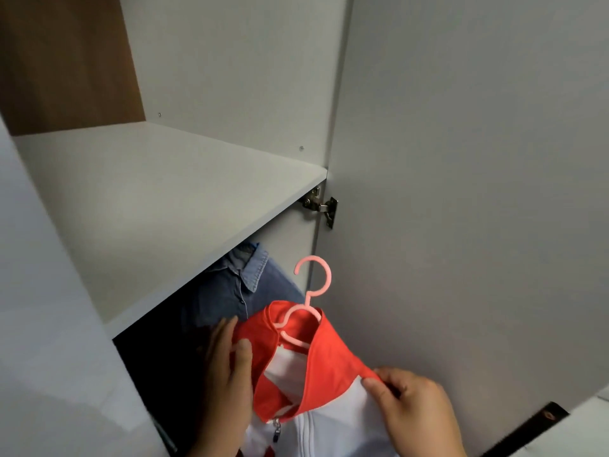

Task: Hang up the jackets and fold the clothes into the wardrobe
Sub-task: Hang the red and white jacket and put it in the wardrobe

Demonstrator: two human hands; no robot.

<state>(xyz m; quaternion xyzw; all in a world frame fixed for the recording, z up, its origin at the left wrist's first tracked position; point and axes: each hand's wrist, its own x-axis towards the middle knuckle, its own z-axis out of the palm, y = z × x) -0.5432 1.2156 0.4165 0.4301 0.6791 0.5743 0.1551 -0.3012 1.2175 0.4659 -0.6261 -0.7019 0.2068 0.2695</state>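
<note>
A red and white zip jacket (324, 374) sits on a pink plastic hanger (311, 291), held just in front of the wardrobe's lower compartment. My left hand (227, 374) grips the jacket's left collar and shoulder, thumb on the red fabric. My right hand (412, 410) pinches the right edge of the red collar. The hanger's hook points up, free of any rail. A blue denim jacket (237, 285) hangs inside the dark compartment behind.
A grey wardrobe shelf (171, 206) juts out above the hanging space. The open wardrobe door (461, 192) stands close on the right, fixed by a metal hinge (321, 206). The wardrobe's left panel (49, 324) borders the opening.
</note>
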